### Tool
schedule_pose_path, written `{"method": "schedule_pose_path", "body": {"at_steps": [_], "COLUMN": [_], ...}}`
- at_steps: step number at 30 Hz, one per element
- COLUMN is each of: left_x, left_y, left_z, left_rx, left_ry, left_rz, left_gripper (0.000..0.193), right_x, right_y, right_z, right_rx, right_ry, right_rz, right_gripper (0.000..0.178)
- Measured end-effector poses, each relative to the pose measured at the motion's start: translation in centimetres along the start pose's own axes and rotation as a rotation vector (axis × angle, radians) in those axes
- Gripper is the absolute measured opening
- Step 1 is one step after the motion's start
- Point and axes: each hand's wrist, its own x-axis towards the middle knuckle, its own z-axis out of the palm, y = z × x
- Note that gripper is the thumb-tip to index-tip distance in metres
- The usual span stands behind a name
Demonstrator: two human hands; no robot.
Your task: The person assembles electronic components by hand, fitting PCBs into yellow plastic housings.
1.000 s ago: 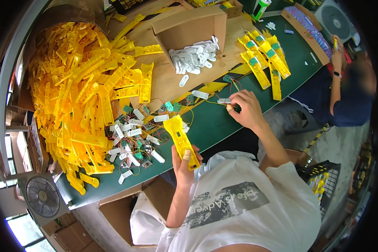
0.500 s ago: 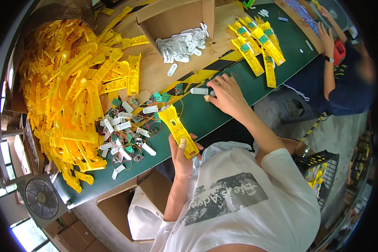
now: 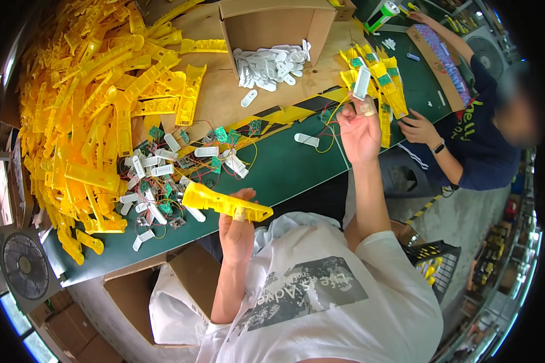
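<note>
My left hand (image 3: 237,236) is closed on a long yellow plastic housing (image 3: 215,201), now tilted nearly level over the table's front edge. Raised above the green mat, my right hand (image 3: 362,138) pinches a white oblong plastic piece (image 3: 361,83) at its fingertips, and one finger wears a tan wrap. Below and left of that hand lies a wired white part (image 3: 306,140), close to a small green circuit board (image 3: 325,117). Behind the white piece, yellow housings fitted with green boards (image 3: 391,91) lie in a group, partly hidden by it.
A big heap of yellow housings (image 3: 97,103) covers the left side. Wired white parts and boards (image 3: 157,172) lie tangled before it. An open cardboard box (image 3: 278,24) holds white pieces (image 3: 272,65). At right, a co-worker's hand (image 3: 421,129) is near the fitted housings.
My right hand has risen from the mat and turned palm up with the white piece. My left hand has tipped the housing toward level. The co-worker's hand has come nearer the fitted housings.
</note>
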Motion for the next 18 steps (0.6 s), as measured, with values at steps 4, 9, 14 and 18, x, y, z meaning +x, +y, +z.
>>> {"method": "schedule_pose_path", "body": {"at_steps": [4,9,14,18], "left_x": [0.9,3.1,3.2,2.9], "left_y": [0.9,2.3,3.3,3.8], "left_z": [0.3,1.4,0.9,0.6], "left_rx": [0.183,0.166,0.214,0.253], "left_ry": [-0.046,0.182,0.27,0.34], "left_rz": [0.085,0.196,0.277,0.349], "left_gripper": [0.027,0.033,0.034,0.037], "right_x": [-0.6,-6.1,-10.7,-10.5], "right_y": [-0.6,0.0,3.8,4.6], "right_z": [0.9,5.2,6.8,9.5], "right_rx": [0.163,-0.302,-0.627,-1.076], "right_ry": [-0.1,-0.205,-0.421,-0.473], "right_rz": [0.027,0.221,0.457,0.498], "right_gripper": [0.017,0.022,0.021,0.032]}}
